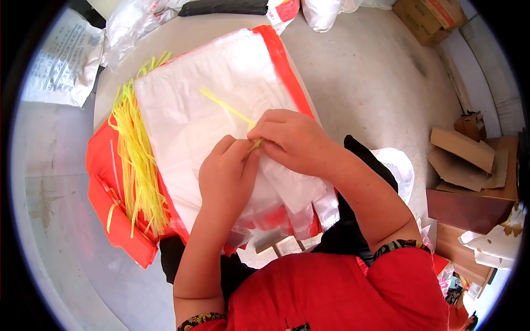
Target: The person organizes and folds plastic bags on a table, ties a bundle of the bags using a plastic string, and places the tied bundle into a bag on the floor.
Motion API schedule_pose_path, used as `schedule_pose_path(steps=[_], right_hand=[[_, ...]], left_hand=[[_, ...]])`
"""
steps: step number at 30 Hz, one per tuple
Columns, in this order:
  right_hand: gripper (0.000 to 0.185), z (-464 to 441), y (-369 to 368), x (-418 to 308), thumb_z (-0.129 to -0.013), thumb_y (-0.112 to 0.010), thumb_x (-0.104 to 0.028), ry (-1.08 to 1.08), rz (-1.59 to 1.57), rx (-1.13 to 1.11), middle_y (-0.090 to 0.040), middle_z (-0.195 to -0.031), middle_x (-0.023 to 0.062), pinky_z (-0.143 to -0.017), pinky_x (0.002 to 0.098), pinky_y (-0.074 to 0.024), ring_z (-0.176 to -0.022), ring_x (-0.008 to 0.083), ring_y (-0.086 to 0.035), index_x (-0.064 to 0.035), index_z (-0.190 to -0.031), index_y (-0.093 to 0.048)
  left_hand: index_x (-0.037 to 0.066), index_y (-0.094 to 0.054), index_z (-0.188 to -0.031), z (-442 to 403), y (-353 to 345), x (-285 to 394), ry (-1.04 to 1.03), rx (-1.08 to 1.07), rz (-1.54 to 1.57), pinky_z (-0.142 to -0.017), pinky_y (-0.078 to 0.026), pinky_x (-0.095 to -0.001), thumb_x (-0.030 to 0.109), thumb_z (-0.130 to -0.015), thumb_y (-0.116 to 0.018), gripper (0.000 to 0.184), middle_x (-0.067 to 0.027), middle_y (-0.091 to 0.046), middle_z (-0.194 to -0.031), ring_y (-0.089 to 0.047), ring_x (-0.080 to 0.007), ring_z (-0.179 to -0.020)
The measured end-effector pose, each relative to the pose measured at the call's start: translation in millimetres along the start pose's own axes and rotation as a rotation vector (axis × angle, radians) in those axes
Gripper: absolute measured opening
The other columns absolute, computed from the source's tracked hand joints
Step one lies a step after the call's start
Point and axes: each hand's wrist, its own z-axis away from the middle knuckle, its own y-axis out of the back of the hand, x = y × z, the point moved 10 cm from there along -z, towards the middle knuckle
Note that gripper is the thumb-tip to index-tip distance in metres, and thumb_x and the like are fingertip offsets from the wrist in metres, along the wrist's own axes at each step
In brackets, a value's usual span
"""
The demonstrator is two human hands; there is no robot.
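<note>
Over a stack of clear plastic bags with red edges, my left hand and my right hand meet, fingers pinched together. Between their fingertips is a yellow strip, whose free end points up and left over the bags. A small greenish-brown piece shows at the fingertips; its exact shape is partly hidden by the fingers. Left of the stack, a bundle of yellow strips lies on red plastic.
An open cardboard box stands at the right, and another box at the upper right. White sacks are at the upper left. A black item lies at the table's far edge.
</note>
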Motion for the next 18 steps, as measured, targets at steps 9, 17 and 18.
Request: schedule_pose_path(steps=[9,17,18], right_hand=[[0.016,0.9,2.2,0.8,-0.087,-0.071,-0.002,0.041,-0.053,0.033,-0.069,-0.101,0.0089,-0.076,0.0365,-0.0556,-0.089,0.0274,-0.068,-0.0038,-0.103,-0.074],[0.020,5.8,-15.2,30.8,-0.092,-0.070,-0.003,-0.428,-0.461,-0.116,-0.066,-0.097,-0.0007,-0.073,0.0262,-0.0500,-0.083,0.0085,-0.060,-0.0069,-0.112,-0.069],[0.019,6.4,-20.5,37.4,-0.093,-0.070,-0.003,-0.432,-0.552,-0.138,-0.064,-0.096,-0.0024,-0.072,0.0252,-0.0489,-0.082,0.0064,-0.057,-0.0067,-0.111,-0.069]], left_hand=[[0.003,-0.068,-0.092,0.2,1.6,-1.6,0.024,0.011,0.025,-0.061,-0.045,-0.0382,0.008,-0.090,-0.071,0.007,-0.0099,-0.060,-0.082,-0.059,-0.0282,-0.068],[0.004,-0.063,-0.096,-1.1,1.5,-4.1,0.030,0.018,-0.001,-0.065,-0.048,-0.0422,0.008,-0.094,-0.065,0.006,-0.0116,-0.060,-0.085,-0.061,-0.0331,-0.075],[0.004,-0.063,-0.096,-1.8,1.3,-4.8,0.032,0.014,0.001,-0.065,-0.048,-0.0424,0.008,-0.094,-0.065,0.005,-0.0116,-0.060,-0.085,-0.061,-0.0330,-0.075]])
